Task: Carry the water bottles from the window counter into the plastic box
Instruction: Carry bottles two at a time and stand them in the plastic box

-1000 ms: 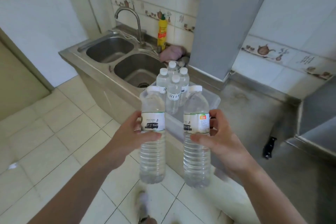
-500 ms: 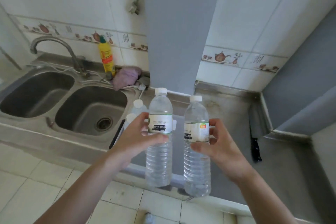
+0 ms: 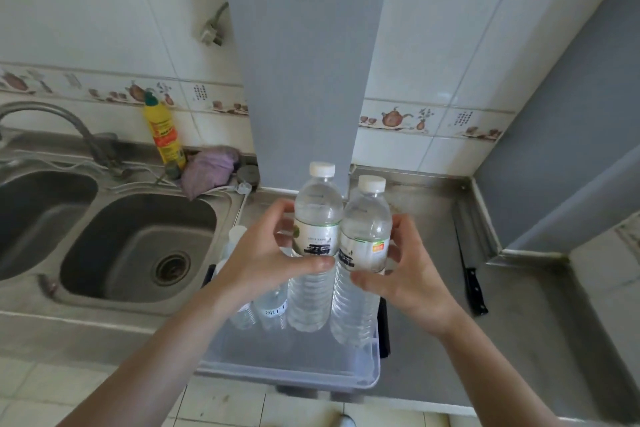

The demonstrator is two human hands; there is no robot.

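L hand (image 3: 266,265) & R hand (image 3: 405,276) each wrapped tight round a water bottle (image 3: 317,232) over the plastic box (image 3: 294,366) — placing step, next lower both upright beside those already in.

You hold two clear, white-capped water bottles (image 3: 317,246) upright, touching side by side, lower ends inside the translucent plastic box (image 3: 294,369).

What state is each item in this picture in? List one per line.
Left hand: gripping left water bottle, capped, upright.
Right hand: gripping right water bottle, capped, upright.
Plastic box: open, holding bottles.
Sink basin: dry.
Knife: lying flat.
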